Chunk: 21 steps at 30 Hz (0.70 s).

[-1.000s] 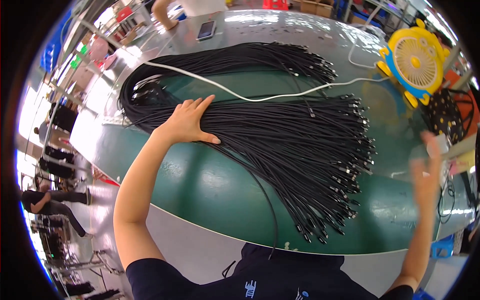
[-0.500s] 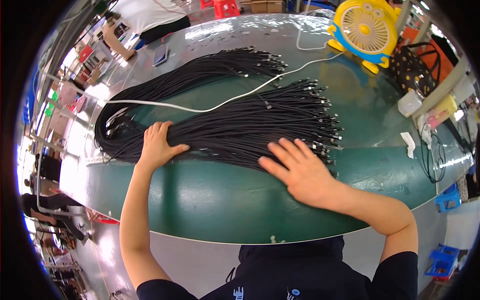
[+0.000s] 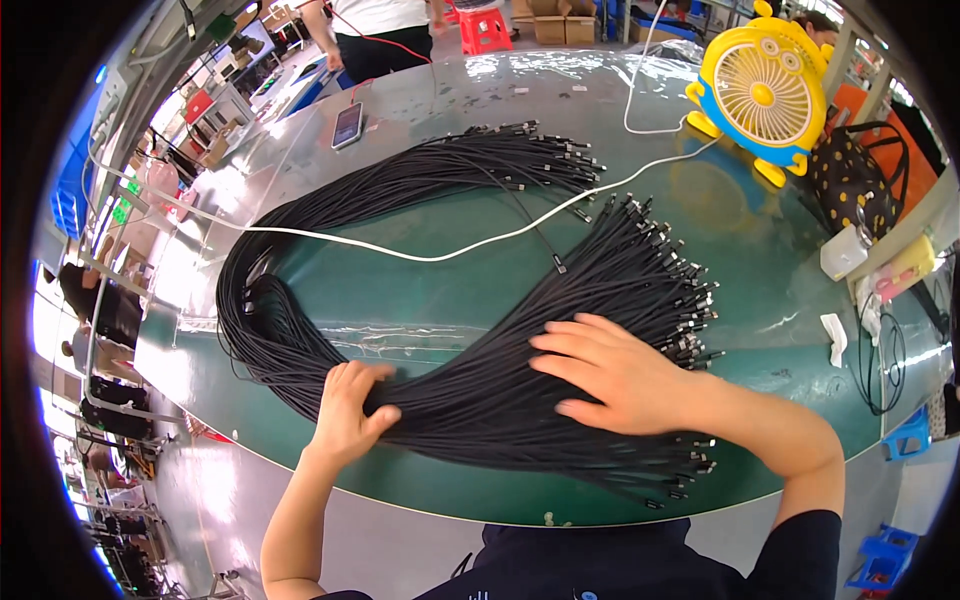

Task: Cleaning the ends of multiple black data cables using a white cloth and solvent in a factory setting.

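A large bundle of black cables (image 3: 470, 385) lies in a U shape on the green table, its metal plug ends fanned out at the right. My left hand (image 3: 352, 412) grips the near strand of the bundle, fingers curled over the cables and thumb on the near side. Over the fanned part, my right hand (image 3: 635, 380) rests with fingers spread, palm down, holding nothing. One cable (image 3: 535, 225) strays from the far strand into the gap of the U, its plug pointing toward me.
A white cord (image 3: 430, 258) crosses above the bundle toward a yellow and blue fan (image 3: 762, 95) at the far right. A phone (image 3: 347, 125) lies at the far left. A white scrap (image 3: 833, 338), a dark cord (image 3: 885, 370) and a dotted bag (image 3: 855, 180) are at the right.
Both hands have shifted toward me, and the near strand of cables has come with them to the table's front edge. The plug ends now fan wider, and the gap in the U has grown.
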Each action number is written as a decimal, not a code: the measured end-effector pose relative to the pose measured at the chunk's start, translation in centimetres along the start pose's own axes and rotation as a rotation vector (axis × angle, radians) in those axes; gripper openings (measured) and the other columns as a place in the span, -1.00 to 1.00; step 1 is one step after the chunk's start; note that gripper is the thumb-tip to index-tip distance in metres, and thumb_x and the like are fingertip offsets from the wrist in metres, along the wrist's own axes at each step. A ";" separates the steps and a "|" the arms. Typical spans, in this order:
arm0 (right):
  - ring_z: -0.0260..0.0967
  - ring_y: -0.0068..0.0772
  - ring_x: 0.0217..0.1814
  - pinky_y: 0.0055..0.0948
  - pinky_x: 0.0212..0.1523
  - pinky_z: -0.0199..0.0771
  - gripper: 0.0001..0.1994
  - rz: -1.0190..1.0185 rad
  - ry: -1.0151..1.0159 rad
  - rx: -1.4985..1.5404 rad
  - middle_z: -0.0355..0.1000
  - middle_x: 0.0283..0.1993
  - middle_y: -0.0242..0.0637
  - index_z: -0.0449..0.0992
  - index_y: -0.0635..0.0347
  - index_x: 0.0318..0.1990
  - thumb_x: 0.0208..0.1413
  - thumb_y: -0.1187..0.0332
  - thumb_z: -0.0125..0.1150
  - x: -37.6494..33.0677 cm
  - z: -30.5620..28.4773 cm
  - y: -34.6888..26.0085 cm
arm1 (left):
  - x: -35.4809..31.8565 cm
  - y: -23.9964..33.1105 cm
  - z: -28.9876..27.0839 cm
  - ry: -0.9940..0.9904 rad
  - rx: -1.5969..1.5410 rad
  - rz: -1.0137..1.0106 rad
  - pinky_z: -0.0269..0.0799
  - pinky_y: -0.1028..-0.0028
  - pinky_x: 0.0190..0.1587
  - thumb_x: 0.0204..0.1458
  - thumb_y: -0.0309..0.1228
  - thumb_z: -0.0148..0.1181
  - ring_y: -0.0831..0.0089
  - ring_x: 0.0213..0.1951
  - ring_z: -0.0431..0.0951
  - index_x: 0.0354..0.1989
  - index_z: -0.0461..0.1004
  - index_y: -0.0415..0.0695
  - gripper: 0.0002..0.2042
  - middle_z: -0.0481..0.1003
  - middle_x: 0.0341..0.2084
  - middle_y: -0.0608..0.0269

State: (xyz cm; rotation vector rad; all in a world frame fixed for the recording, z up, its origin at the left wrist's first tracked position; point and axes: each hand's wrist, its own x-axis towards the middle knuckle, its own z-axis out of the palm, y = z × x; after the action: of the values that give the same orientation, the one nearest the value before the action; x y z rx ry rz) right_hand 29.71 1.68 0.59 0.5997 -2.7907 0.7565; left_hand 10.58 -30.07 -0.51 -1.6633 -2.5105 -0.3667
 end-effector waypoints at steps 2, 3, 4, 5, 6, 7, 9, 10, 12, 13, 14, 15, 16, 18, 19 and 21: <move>0.09 -0.03 0.35 -0.08 0.36 0.00 -0.49 -0.074 -0.010 -0.037 0.22 0.25 -0.03 0.34 0.30 0.11 0.12 0.12 0.14 3.7 2.3 2.6 | 2.9 0.6 -0.7 -0.193 -0.468 -0.504 0.38 0.33 -0.20 -0.03 -0.08 0.25 0.25 -0.35 0.49 0.09 0.33 -0.24 -0.40 0.46 -0.48 0.16; 0.09 -0.03 0.34 -0.10 0.35 0.02 -0.49 -0.080 -0.021 -0.084 0.22 0.25 -0.02 0.34 0.30 0.12 0.14 0.10 0.11 5.3 3.1 3.6 | 4.5 0.3 -0.4 -0.207 -0.418 -0.494 0.39 0.36 -0.29 -0.01 -0.11 0.24 0.27 -0.43 0.50 0.14 0.29 -0.26 -0.39 0.47 -0.54 0.17; 0.12 -0.05 0.32 -0.12 0.32 0.06 -0.46 -0.107 0.017 -0.167 0.26 0.21 -0.03 0.34 0.31 0.11 0.13 0.05 0.11 6.6 4.2 5.0 | 6.3 -0.1 0.0 -0.222 -0.364 -0.493 0.40 0.40 -0.38 0.02 -0.15 0.22 0.30 -0.51 0.51 0.18 0.24 -0.28 -0.38 0.48 -0.59 0.18; 0.22 -0.07 0.21 -0.18 0.23 0.18 -0.47 -0.075 0.010 -0.151 0.33 0.12 -0.05 0.38 0.28 0.07 0.09 0.03 0.14 7.6 4.5 6.0 | 8.3 -0.5 0.6 -0.241 -0.396 -0.497 0.40 0.39 -0.38 0.03 -0.14 0.22 0.31 -0.51 0.51 0.21 0.21 -0.27 -0.36 0.49 -0.58 0.18; 0.25 -0.08 0.15 -0.19 0.17 0.23 -0.49 -0.036 -0.012 -0.139 0.36 0.05 -0.08 0.40 0.26 0.03 0.08 0.02 0.15 8.2 4.1 6.4 | 10.3 -0.9 1.2 -0.260 -0.428 -0.504 0.40 0.38 -0.39 0.04 -0.12 0.21 0.32 -0.50 0.51 0.23 0.18 -0.26 -0.34 0.49 -0.57 0.18; 0.29 -0.10 0.10 -0.20 0.10 0.29 -0.51 0.007 -0.031 -0.136 0.38 -0.01 -0.10 0.43 0.24 -0.02 0.07 0.01 0.16 8.1 3.1 6.8 | 12.4 -1.3 2.1 -0.252 -0.504 -0.452 0.38 0.41 -0.42 0.05 -0.11 0.20 0.38 -0.52 0.50 0.24 0.17 -0.26 -0.33 0.50 -0.57 0.20; 0.33 -0.12 0.01 -0.21 -0.01 0.36 -0.57 0.010 -0.033 -0.188 0.38 -0.12 -0.12 0.46 0.22 -0.12 0.06 0.02 0.18 8.0 2.3 7.4 | 15.7 -2.4 4.1 -0.252 -0.700 -0.396 0.35 0.48 -0.48 0.10 -0.09 0.15 0.50 -0.54 0.48 0.25 0.17 -0.25 -0.36 0.51 -0.56 0.23; 0.36 -0.11 -0.04 -0.21 -0.05 0.38 -0.58 0.128 -0.028 -0.214 0.38 -0.16 -0.12 0.45 0.22 -0.12 0.06 0.03 0.18 7.2 1.5 7.8 | 17.7 -2.4 4.8 -0.259 -0.836 -0.359 0.33 0.53 -0.51 0.13 -0.08 0.11 0.55 -0.56 0.47 0.24 0.17 -0.23 -0.39 0.51 -0.56 0.25; 0.39 -0.09 -0.08 -0.20 -0.09 0.41 -0.58 0.267 -0.023 -0.256 0.37 -0.19 -0.12 0.43 0.22 -0.13 0.06 0.04 0.18 5.0 0.1 8.8 | 22.0 -1.2 4.8 -0.259 -0.964 -0.337 0.32 0.56 -0.53 0.16 -0.09 0.05 0.57 -0.58 0.46 0.18 0.24 -0.24 -0.46 0.51 -0.56 0.25; 0.40 -0.07 -0.14 -0.19 -0.14 0.43 -0.58 0.325 0.015 -0.234 0.36 -0.21 -0.12 0.42 0.21 -0.10 0.06 0.05 0.18 4.0 -0.1 9.1 | 24.0 -1.0 4.8 -0.268 -1.087 -0.325 0.31 0.59 -0.55 0.20 -0.10 0.00 0.60 -0.60 0.45 0.12 0.31 -0.26 -0.51 0.52 -0.57 0.25; 0.42 -0.05 -0.20 -0.18 -0.18 0.44 -0.58 0.384 0.055 -0.212 0.36 -0.23 -0.11 0.41 0.21 -0.08 0.07 0.06 0.18 3.2 -0.2 9.1 | 26.3 -1.4 5.2 -0.234 -1.142 -0.302 0.32 0.58 -0.56 0.22 -0.10 -0.06 0.58 -0.62 0.45 0.01 0.38 -0.27 -0.56 0.52 -0.59 0.24; 0.42 -0.05 -0.20 -0.18 -0.18 0.44 -0.58 0.395 0.059 -0.221 0.36 -0.23 -0.11 0.41 0.21 -0.08 0.07 0.06 0.18 2.9 -0.5 8.7 | 28.7 -2.0 5.3 -0.200 -1.195 -0.278 0.32 0.56 -0.57 0.24 -0.10 -0.11 0.56 -0.63 0.45 -0.09 0.45 -0.28 -0.56 0.52 -0.60 0.23; 0.42 -0.05 -0.23 -0.17 -0.20 0.45 -0.58 0.394 0.051 -0.237 0.35 -0.23 -0.12 0.40 0.20 -0.06 0.07 0.07 0.18 2.7 -0.4 8.4 | 30.9 -3.1 5.4 -0.078 -1.192 -0.308 0.35 0.56 -0.56 0.24 -0.09 -0.13 0.55 -0.61 0.48 -0.17 0.48 -0.30 -0.55 0.53 -0.60 0.20; 0.42 -0.06 -0.26 -0.17 -0.24 0.46 -0.60 0.401 0.028 -0.249 0.34 -0.24 -0.13 0.39 0.19 -0.04 0.08 0.10 0.17 2.6 -0.4 7.7 | 34.7 -5.3 5.6 0.164 -1.068 -0.365 0.42 0.47 -0.47 0.24 -0.05 -0.17 0.41 -0.53 0.55 -0.27 0.52 -0.30 -0.50 0.56 -0.56 0.12; 0.41 -0.08 -0.27 -0.19 -0.25 0.45 -0.62 0.370 0.051 -0.255 0.33 -0.25 -0.14 0.40 0.18 -0.05 0.08 0.13 0.17 2.3 -0.4 7.7 | 36.4 -6.4 5.8 0.286 -0.953 -0.378 0.47 0.39 -0.41 0.23 -0.03 -0.18 0.29 -0.46 0.59 -0.28 0.54 -0.28 -0.48 0.58 -0.51 0.07; 0.40 -0.10 -0.29 -0.21 -0.26 0.44 -0.64 0.337 0.078 -0.248 0.32 -0.27 -0.16 0.41 0.18 -0.06 0.08 0.15 0.17 1.8 -0.3 7.8 | 38.7 -10.0 7.4 0.338 -0.678 -0.385 0.47 0.29 -0.28 0.22 0.00 -0.19 0.16 -0.35 0.58 -0.26 0.54 -0.25 -0.48 0.58 -0.43 0.02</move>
State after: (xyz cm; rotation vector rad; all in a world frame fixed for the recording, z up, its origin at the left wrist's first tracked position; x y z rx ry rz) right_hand 24.79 7.40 -2.16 0.0556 -2.8822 0.4613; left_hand -13.58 2.61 -0.53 -1.0880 -2.5630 -1.5300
